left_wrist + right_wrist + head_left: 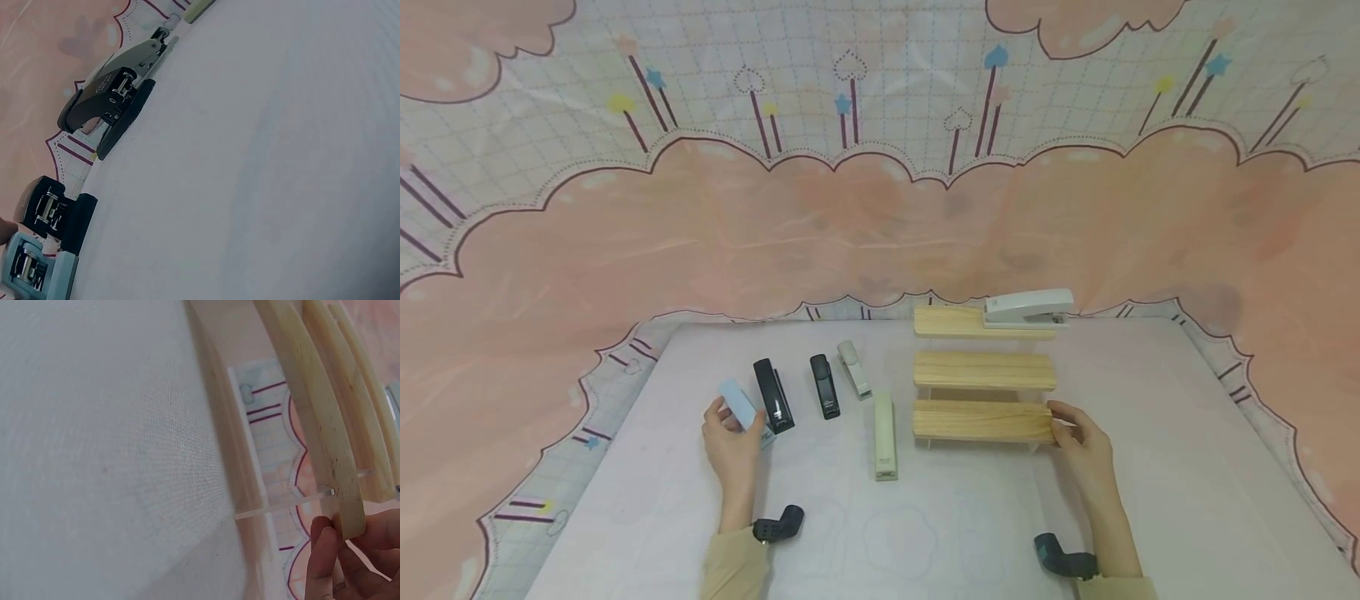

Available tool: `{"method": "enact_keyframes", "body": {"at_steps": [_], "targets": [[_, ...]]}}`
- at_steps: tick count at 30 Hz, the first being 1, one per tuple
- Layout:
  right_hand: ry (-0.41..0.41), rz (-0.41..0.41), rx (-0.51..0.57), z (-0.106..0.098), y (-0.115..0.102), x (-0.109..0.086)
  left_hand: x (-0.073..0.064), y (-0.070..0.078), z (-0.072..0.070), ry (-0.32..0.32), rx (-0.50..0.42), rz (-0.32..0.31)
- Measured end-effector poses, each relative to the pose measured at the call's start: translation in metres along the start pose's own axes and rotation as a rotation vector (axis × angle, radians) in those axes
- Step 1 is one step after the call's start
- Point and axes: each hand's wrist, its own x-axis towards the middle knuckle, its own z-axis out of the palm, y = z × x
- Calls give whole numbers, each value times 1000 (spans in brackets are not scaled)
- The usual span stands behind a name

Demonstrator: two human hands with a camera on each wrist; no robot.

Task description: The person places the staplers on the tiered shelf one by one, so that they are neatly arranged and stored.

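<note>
My left hand (733, 450) holds a light blue stapler (740, 403) at the left of the table, fingers on one side and thumb on the other. The left wrist view shows that light blue stapler (28, 269) at its lower left corner, beside a black stapler (59, 209). On the right, my right hand (1086, 450) pinches the right end of the lowest board of a three-tier wooden rack (981, 421). In the right wrist view, fingers (322, 553) and thumb lie around the end of that board (337, 462). A white stapler (1028, 308) rests on the top tier.
Between the hands lie a large black stapler (772, 396), a smaller black stapler (824, 387), a grey-white stapler (853, 369) and a pale green stapler (885, 437). They stand on a white-covered table (820, 550). A patterned pink cloth (850, 225) hangs behind.
</note>
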Motion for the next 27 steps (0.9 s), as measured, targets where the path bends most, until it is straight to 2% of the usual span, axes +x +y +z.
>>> {"method": "enact_keyframes", "body": {"at_steps": [16,24,27], "targets": [[-3,-13,-2,0,2,0,5,3,-4,-2,15,-21],[3,-23,-1,0,2,-1,5,0,-10,26,40,15],[6,-17,-13,0,2,0,5,0,-13,28,46,6]]}}
